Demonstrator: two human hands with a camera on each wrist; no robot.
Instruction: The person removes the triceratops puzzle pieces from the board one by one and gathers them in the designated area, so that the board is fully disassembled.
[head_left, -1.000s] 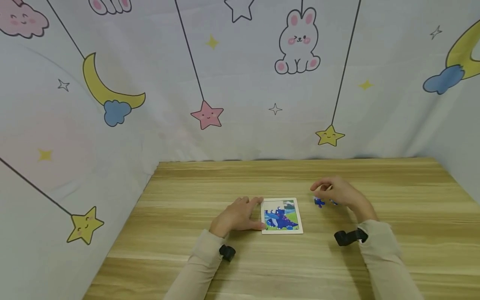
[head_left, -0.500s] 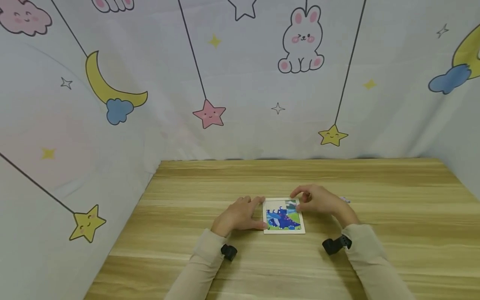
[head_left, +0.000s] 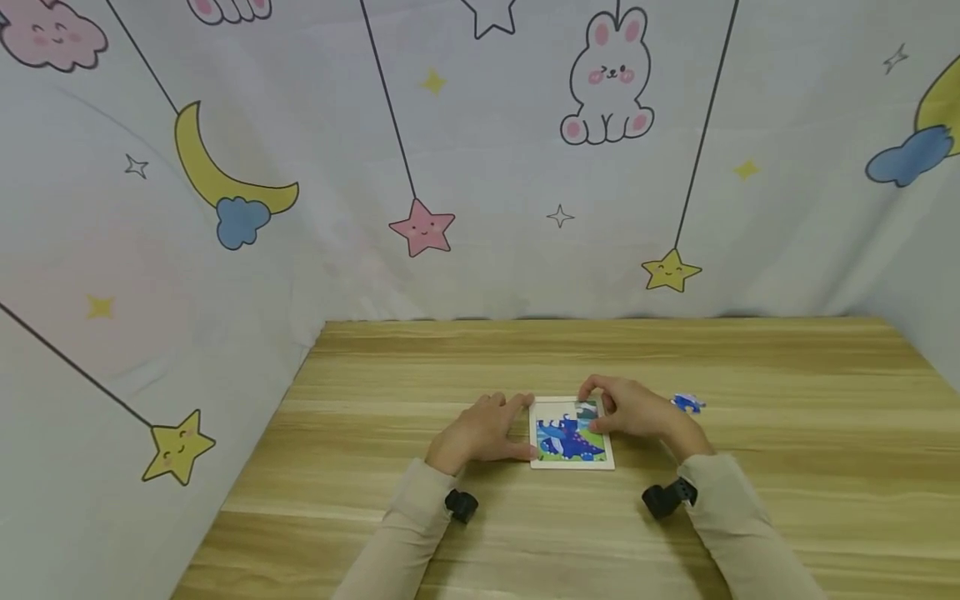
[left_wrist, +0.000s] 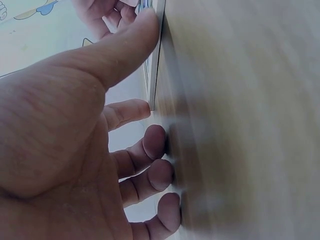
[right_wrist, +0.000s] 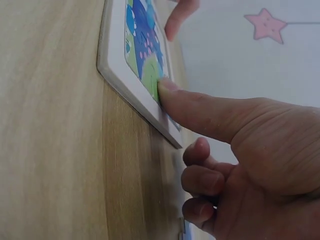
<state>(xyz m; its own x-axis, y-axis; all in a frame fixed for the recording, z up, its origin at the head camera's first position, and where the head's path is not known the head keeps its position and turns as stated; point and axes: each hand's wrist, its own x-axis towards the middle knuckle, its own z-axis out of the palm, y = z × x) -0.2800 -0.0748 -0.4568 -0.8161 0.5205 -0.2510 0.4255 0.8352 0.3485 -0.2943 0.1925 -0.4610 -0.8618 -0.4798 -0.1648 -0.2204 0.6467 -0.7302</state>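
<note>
A small square dinosaur puzzle (head_left: pixel 566 446) lies in a white-edged tray (head_left: pixel 573 467) on the table. My left hand (head_left: pixel 480 432) steadies the tray's left side. Its thumb (left_wrist: pixel 132 42) rests on the tray edge, and the index fingertip touches the far corner. My right hand (head_left: pixel 637 408) is at the tray's upper right. Its thumb and index finger pinch a grey-green puzzle piece (head_left: pixel 587 411) there, the other fingers curled. In the right wrist view the thumb (right_wrist: pixel 172 95) presses at the picture's edge. The upper left of the tray shows bare white backing.
A loose blue-and-white puzzle piece (head_left: pixel 688 403) lies on the wooden table (head_left: pixel 555 542), right of the right hand. A white cloth (head_left: pixel 487 150) printed with rabbits and stars hangs behind the table. Each wrist wears a black camera.
My right hand has moved left from the loose pieces to the tray's upper right, where the grey-green piece looks slightly shifted. The left hand has stayed at the tray.
</note>
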